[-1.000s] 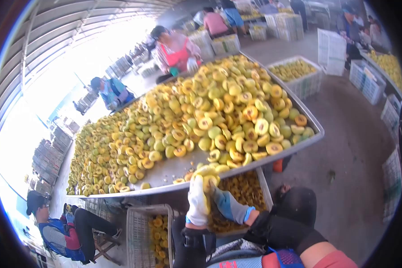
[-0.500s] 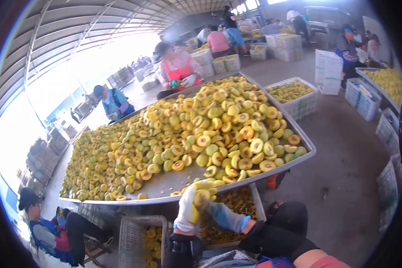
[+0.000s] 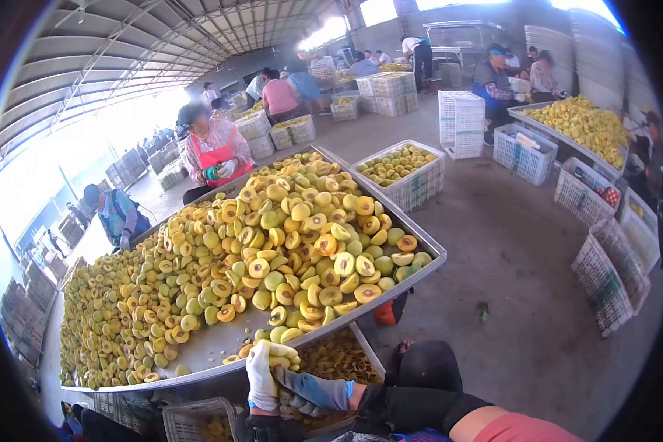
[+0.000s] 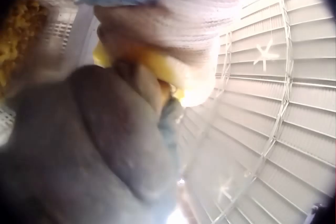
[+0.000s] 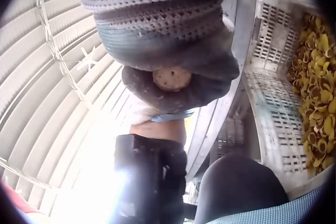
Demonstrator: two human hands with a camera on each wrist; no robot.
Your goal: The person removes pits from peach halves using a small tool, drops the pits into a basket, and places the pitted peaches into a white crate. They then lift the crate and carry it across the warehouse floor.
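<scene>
My left hand (image 3: 264, 377), in a white glove stained yellow, is at the near edge of the metal-rimmed table. It holds a yellow peach half (image 4: 155, 66), partly hidden by the gloved fingers. Close against it is my right hand (image 3: 313, 390) in a grey-blue glove. Its fingers are curled round a small tool, whose round tan handle end (image 5: 172, 78) shows between them; the rest is hidden. Beside the hands, halved peaches (image 3: 272, 280) with yellow flesh and greenish skin are heaped on the table (image 3: 225, 339).
Under the table edge stands a crate (image 5: 278, 103) of yellow-brown scraps. Another crate (image 3: 199, 420) is to its left. A full crate (image 3: 412, 184) stands beyond the table. A person in a red apron (image 3: 217, 155) works across it; stacked crates (image 3: 611, 276) line the right.
The head view has swung right, so the table now lies further left and lower. Both hands stay together at the table edge, the left still with a peach half.
</scene>
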